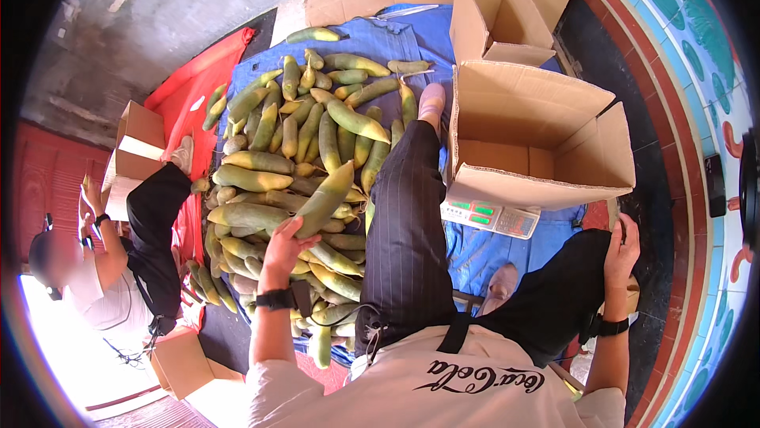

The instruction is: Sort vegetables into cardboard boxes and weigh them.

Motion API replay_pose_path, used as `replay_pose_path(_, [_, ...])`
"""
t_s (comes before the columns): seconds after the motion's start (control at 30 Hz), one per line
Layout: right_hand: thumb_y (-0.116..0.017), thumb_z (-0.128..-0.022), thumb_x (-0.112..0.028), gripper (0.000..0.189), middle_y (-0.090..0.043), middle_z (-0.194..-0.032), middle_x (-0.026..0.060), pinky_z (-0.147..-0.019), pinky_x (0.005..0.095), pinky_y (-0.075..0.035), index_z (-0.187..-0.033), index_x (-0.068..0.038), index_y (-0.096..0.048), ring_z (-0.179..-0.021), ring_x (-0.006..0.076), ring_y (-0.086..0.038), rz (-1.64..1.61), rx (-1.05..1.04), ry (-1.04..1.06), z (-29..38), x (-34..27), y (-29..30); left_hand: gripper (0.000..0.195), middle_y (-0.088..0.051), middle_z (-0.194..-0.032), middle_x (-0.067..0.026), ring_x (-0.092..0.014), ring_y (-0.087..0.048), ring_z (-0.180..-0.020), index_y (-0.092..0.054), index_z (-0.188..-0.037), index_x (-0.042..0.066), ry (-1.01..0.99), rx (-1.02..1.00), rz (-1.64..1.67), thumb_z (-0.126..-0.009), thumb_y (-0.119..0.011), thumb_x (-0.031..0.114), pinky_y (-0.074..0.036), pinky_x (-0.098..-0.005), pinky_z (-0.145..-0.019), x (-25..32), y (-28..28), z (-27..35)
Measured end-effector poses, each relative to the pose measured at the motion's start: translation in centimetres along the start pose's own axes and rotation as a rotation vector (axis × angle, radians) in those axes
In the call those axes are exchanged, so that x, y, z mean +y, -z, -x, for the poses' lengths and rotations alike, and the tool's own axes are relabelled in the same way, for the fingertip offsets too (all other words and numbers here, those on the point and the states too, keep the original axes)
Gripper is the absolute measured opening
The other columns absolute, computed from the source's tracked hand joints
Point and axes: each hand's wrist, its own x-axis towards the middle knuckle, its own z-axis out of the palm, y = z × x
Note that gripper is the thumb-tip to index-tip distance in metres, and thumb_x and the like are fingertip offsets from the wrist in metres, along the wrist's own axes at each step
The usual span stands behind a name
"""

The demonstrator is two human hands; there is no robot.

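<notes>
My left hand [286, 250] grips a long green radish [325, 199] by its lower end. The radish tilts up and to the right above a large heap of similar radishes [255, 181] on a blue tarp [380, 33]. My right hand [622, 250] rests beside my right knee with bent fingers and nothing visible in it. In front of me an open cardboard box [534, 184] sits on a digital scale [493, 218] with lit green displays. The part of the box floor that shows is bare cardboard.
More open cardboard boxes [502, 12] stand behind the large one. At left, another person [107, 285] sits beside a red sheet [205, 83] and a cardboard box [139, 131]. A tiled wall [694, 60] runs along the right. My left leg [409, 208] lies between heap and scale.
</notes>
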Motion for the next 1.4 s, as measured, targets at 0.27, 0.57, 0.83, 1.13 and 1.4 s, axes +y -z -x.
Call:
replay_pose_path(0.27, [-0.051,-0.090,-0.004,0.018,-0.059,-0.094,0.0080,-0.075,0.0265,-0.047,-0.106,0.001,-0.057,-0.085,0.0145,-0.059,-0.597,-0.186,-0.049,-2.6,-10.1,3.4,0.061,-0.063,-0.097,-0.0161,-0.024,-0.064,-0.075,-0.046,-0.122,-0.008,-0.312,-0.302,-0.084,-0.082,-0.063,0.034,-0.050,-0.0318,-0.068,8.6,-6.0,9.8])
replay_pose_path(0.57, [-0.062,-0.086,-0.018,0.051,-0.057,-0.106,0.0087,-0.069,0.0234,-0.046,-0.129,-0.001,-0.041,-0.086,0.0134,-0.060,-1.236,-0.872,-0.223,-1.2,-16.4,4.6,0.052,-0.062,-0.101,-0.0130,-0.019,-0.063,-0.080,-0.046,-0.124,-0.006,-0.044,-1.002,-0.338,-0.087,-0.059,0.029,-0.051,-0.0296,-0.072,8.4,-18.1,10.0])
replay_pose_path(0.83, [-0.068,-0.079,-0.036,0.061,-0.063,-0.089,0.0095,-0.052,0.0229,-0.046,-0.121,0.004,-0.049,-0.064,0.0186,-0.064,-1.247,-1.048,-0.558,-0.4,-13.9,5.7,0.051,-0.060,-0.096,-0.0078,-0.013,-0.059,-0.076,-0.044,-0.127,-0.001,-0.090,-1.188,-0.477,-0.091,-0.056,0.034,-0.049,-0.0270,-0.070,7.8,-22.2,8.0])
replay_pose_path(1.13, [-0.058,-0.085,-0.031,0.049,-0.063,-0.086,0.0081,-0.048,0.0208,-0.043,-0.120,0.003,-0.051,-0.056,0.0125,-0.058,-0.882,-0.517,-0.457,-8.3,-12.9,6.4,0.052,-0.034,-0.136,-0.0215,-0.035,-0.037,-0.125,-0.042,-0.132,0.009,-1.316,-0.400,-1.062,-0.085,-0.060,0.024,-0.033,-0.0388,-0.103,5.5,-24.5,0.9])
replay_pose_path(1.4, [-0.061,-0.083,-0.024,0.044,-0.063,-0.085,0.0093,-0.049,0.0250,-0.046,-0.117,0.002,-0.053,-0.054,0.0126,-0.059,-0.244,-0.805,-0.326,-17.7,-8.7,-1.0,0.027,-0.029,-0.137,-0.0290,-0.044,-0.047,-0.112,-0.050,-0.098,0.008,-1.161,-0.398,-1.070,-0.078,-0.067,0.015,-0.045,-0.0428,-0.090,3.6,-25.4,-0.7])
